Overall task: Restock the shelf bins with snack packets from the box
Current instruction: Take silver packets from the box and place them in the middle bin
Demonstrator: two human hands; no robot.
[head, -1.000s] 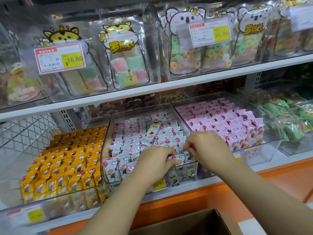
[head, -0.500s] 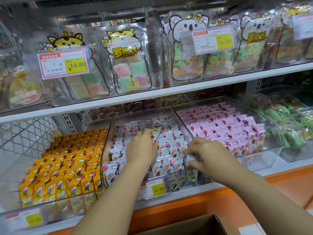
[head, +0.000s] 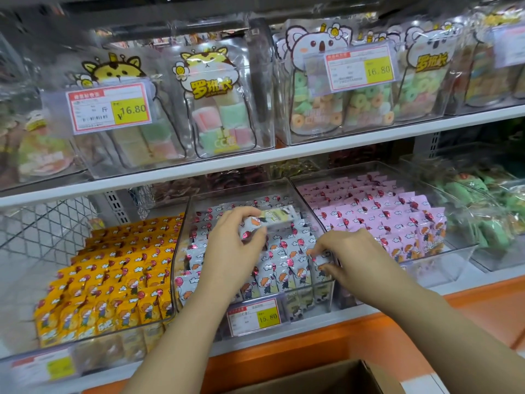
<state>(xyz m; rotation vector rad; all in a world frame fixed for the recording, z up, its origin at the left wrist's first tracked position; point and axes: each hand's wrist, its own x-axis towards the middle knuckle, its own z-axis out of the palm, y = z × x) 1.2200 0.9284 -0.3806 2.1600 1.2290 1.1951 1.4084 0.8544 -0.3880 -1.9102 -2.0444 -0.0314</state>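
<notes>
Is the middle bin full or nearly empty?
Full, or nearly: rows of white packets cover the middle bin from front to back.

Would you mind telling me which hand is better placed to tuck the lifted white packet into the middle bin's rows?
The left hand: it grips that white packet above the middle bin. The right hand is low at the front right corner, pinching the standing packets.

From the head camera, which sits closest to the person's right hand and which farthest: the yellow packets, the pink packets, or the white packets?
1. white packets: in the middle, pinched by the right hand.
2. pink packets: just to that hand's right.
3. yellow packets: far left, beyond the left hand.
</notes>
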